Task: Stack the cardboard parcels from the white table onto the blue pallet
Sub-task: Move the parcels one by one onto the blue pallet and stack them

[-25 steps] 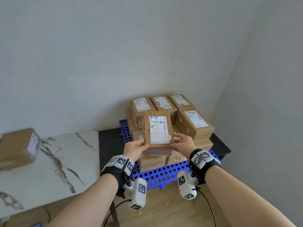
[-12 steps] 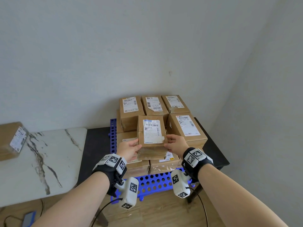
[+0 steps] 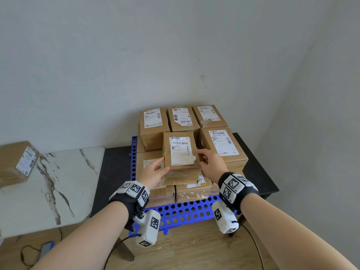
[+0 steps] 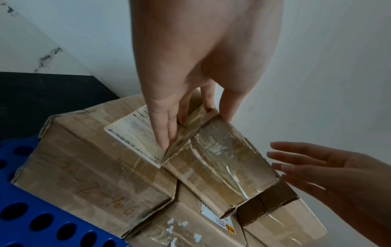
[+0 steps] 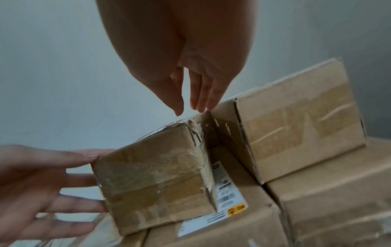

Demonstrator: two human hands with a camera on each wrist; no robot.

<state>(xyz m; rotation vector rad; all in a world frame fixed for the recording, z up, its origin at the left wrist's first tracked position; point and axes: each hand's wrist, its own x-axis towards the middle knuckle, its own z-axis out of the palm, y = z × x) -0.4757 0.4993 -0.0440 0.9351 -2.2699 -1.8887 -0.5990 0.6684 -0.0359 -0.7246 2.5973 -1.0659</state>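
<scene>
A small taped cardboard parcel (image 3: pixel 181 151) with a white label lies on the front middle of the parcel stack on the blue pallet (image 3: pixel 185 211). My left hand (image 3: pixel 158 168) is at its left side, with straight fingers (image 4: pixel 167 132) touching the parcel (image 4: pixel 220 167). At the parcel's right side is my right hand (image 3: pixel 205 159). Its straight fingers (image 5: pixel 198 98) hover just off the top right edge of the parcel (image 5: pixel 156 183). Neither hand grips it. One more parcel (image 3: pixel 15 162) sits on the white table (image 3: pixel 58 182) at far left.
Several labelled parcels fill the pallet in two layers, with a taller one (image 3: pixel 222 147) close on the right. The pallet lies on a black table (image 3: pixel 115 162) in a corner of grey walls. Cables and a wooden floor show below.
The parcel came down from my two-handed hold onto the stack. Both hands have let go and straightened, and the right one has drawn slightly off.
</scene>
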